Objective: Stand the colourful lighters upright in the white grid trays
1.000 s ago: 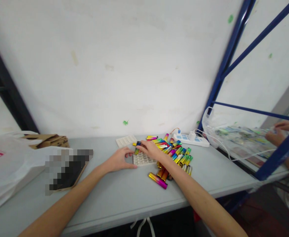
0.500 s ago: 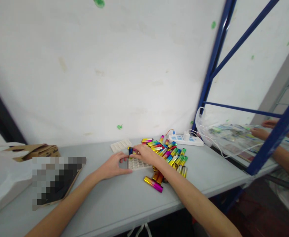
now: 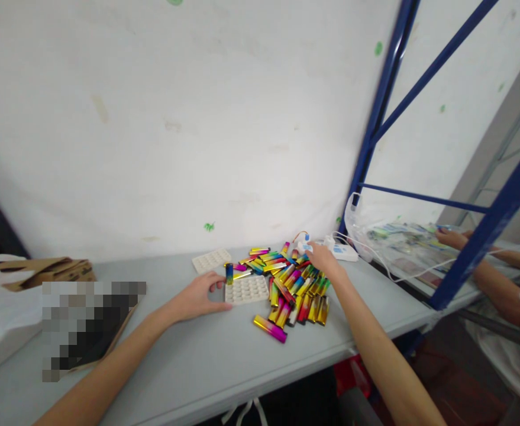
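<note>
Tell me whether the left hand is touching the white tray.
Touching: the head view shows the left hand with its fingers on the left edge of the white tray.

White moulded tray (image 3: 247,290) with rows of round pockets, lying flat on the grey tabletop (image 3: 206,355), nearly all pockets empty. One lighter (image 3: 229,274) standing upright in the tray's far left corner, blue on top fading to yellow-green. Just right of the tray, a loose heap of metallic rainbow lighters (image 3: 296,284), gold, pink, green, blue, lying flat and crisscrossed, some touching the tray's right edge. One pink-and-gold lighter (image 3: 270,328) lying apart at the near side of the heap, angled. Second, same-looking tray (image 3: 211,260) flat farther back, empty.
</note>
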The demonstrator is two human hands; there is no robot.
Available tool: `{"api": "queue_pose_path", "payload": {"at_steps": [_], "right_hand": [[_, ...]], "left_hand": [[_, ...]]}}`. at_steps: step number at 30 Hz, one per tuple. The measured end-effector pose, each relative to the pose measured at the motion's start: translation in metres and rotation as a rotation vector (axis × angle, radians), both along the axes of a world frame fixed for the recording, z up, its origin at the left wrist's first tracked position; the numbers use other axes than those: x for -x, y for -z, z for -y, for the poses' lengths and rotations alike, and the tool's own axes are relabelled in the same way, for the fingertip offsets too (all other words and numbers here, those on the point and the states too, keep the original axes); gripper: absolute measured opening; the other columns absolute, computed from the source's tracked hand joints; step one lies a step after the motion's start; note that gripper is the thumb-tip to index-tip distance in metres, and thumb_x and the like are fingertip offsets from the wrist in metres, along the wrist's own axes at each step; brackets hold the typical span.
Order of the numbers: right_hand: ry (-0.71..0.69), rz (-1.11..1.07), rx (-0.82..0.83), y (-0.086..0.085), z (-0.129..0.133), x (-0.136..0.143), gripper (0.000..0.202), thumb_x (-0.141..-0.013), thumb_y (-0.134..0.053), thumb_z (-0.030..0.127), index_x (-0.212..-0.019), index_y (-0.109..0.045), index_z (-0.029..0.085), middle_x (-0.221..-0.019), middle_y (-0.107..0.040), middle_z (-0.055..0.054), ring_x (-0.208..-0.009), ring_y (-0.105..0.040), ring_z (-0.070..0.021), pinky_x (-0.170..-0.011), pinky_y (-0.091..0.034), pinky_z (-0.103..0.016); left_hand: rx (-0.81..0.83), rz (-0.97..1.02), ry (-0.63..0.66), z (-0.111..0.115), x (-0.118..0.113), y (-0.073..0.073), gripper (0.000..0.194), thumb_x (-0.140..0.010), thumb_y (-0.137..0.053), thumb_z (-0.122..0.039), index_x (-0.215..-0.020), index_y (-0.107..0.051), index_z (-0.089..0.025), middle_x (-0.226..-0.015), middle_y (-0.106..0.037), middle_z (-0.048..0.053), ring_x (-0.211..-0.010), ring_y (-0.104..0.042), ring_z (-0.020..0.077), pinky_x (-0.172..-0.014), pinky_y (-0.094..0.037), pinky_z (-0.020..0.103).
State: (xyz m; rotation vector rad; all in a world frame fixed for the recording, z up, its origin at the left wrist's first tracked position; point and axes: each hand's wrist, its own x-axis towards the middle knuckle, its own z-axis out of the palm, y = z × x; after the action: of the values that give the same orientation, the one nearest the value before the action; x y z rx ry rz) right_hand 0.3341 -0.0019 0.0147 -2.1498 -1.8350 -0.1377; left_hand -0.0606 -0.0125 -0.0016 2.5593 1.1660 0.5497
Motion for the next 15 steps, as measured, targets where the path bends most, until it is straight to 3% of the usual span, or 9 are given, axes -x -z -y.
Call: {"api": "queue_pose_path", "payload": {"at_steps": [5, 11, 15], "right_hand": [[0.125, -0.051, 0.036, 0.011, -0.015, 0.006, 0.056, -0.098, -0.051, 0.051, -0.123, -0.062, 0.002, -0.116, -0.068, -0.029, -0.112, -0.066, -0.0348, -0.091, -0.049, -0.039], [0.102, -0.127, 0.025, 0.005, -0.027, 0.008, 0.038, -0.089, -0.065, 0.031, -0.115, -0.067, 0.003, -0.114, -0.070, -0.027, -0.110, -0.067, -0.0320, -0.088, -0.048, -0.033], [0.008, -0.198, -0.012, -0.002, -0.024, 0.010, 0.030, -0.090, -0.062, 0.036, -0.098, -0.072, 0.009, -0.099, -0.075, -0.017, -0.097, -0.070, -0.0267, -0.081, -0.049, -0.030]], "left_hand": [[0.001, -0.001, -0.010, 0.001, 0.001, 0.001, 0.065, -0.071, -0.073, -0.063, -0.115, -0.067, -0.016, -0.098, -0.067, 0.006, -0.090, -0.063, 0.0238, -0.082, -0.051, 0.033], [0.001, 0.007, -0.012, 0.000, 0.000, 0.001, 0.062, -0.069, -0.074, -0.062, -0.112, -0.067, -0.017, -0.097, -0.067, 0.006, -0.089, -0.063, 0.0234, -0.082, -0.051, 0.032], [0.007, 0.014, 0.008, -0.001, 0.001, 0.002, 0.063, -0.069, -0.074, -0.064, -0.110, -0.068, -0.017, -0.096, -0.066, 0.006, -0.088, -0.062, 0.0239, -0.080, -0.050, 0.033]]}}
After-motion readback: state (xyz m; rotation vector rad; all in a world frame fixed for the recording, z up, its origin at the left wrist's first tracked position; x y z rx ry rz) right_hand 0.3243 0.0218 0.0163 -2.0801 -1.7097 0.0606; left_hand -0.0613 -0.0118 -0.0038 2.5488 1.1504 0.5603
